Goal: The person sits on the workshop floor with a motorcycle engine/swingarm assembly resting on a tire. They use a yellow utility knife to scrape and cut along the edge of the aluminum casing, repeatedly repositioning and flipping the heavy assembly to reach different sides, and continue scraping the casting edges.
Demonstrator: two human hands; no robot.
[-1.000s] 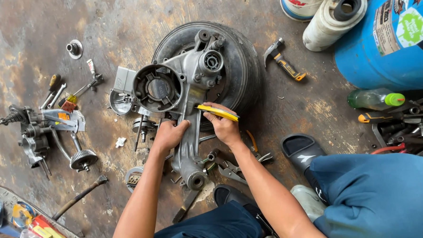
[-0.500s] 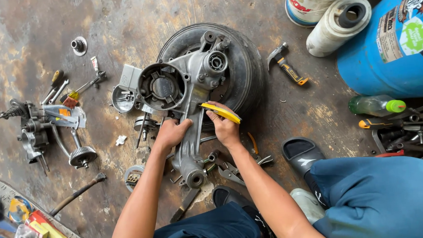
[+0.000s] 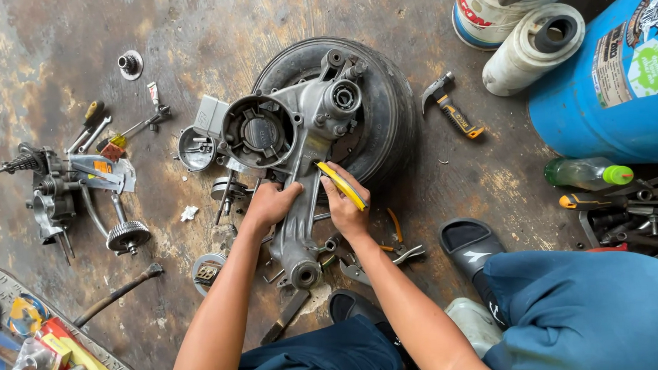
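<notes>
A grey metal engine casing [image 3: 297, 134] lies on a black tyre [image 3: 385, 108] on the stained concrete floor. My left hand [image 3: 269, 204] presses on the casing's long arm, fingers closed over it. Just to its right, my right hand [image 3: 345, 206] grips a tool with a yellow handle [image 3: 341, 184] and holds it against the same arm of the casing. The tool's working end is hidden behind my fingers.
A hammer [image 3: 451, 113], pliers [image 3: 398, 245] and screwdrivers [image 3: 93, 125] lie around. Another engine part [image 3: 71, 196] sits at left. A blue drum [image 3: 620, 83], white bucket [image 3: 484, 15], roll [image 3: 534, 46], green-capped bottle [image 3: 587, 174] and a black sandal [image 3: 469, 249] are at right.
Both hands stay on the casing's arm. My right hand has shifted the yellow-handled tool slightly lower and more tilted; the view has moved a little.
</notes>
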